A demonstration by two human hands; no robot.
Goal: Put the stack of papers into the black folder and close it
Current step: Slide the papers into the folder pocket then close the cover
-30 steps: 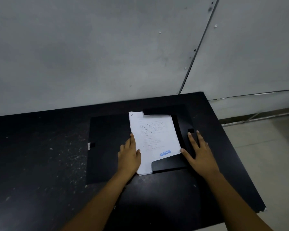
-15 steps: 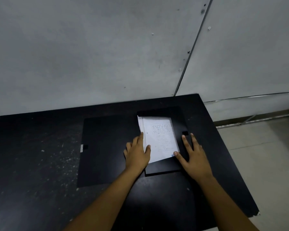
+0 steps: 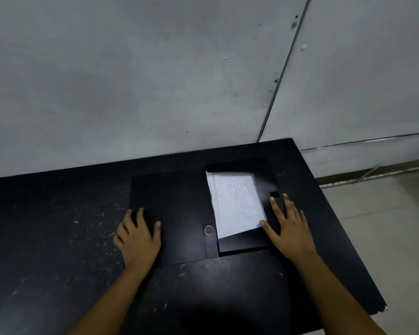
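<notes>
The black folder (image 3: 174, 213) lies open and flat on the black table. The stack of white papers (image 3: 237, 204) sits in its right half, its lower end tucked under the folder's bottom pocket flap (image 3: 242, 243) and a top flap over its upper edge. My left hand (image 3: 138, 238) rests at the outer left edge of the folder's left cover, fingers curled over that edge. My right hand (image 3: 288, 228) lies flat, fingers spread, on the folder's right side, thumb tip touching the papers' lower right corner.
The black table (image 3: 58, 250) is scuffed with pale specks on its left part. Its right edge (image 3: 344, 228) drops to a light floor. A grey panelled wall (image 3: 155, 81) stands right behind the table.
My left hand left the papers and moved left to the outer edge of the folder's left cover. The right hand stayed in place. The papers sit deeper in the pocket than a second ago.
</notes>
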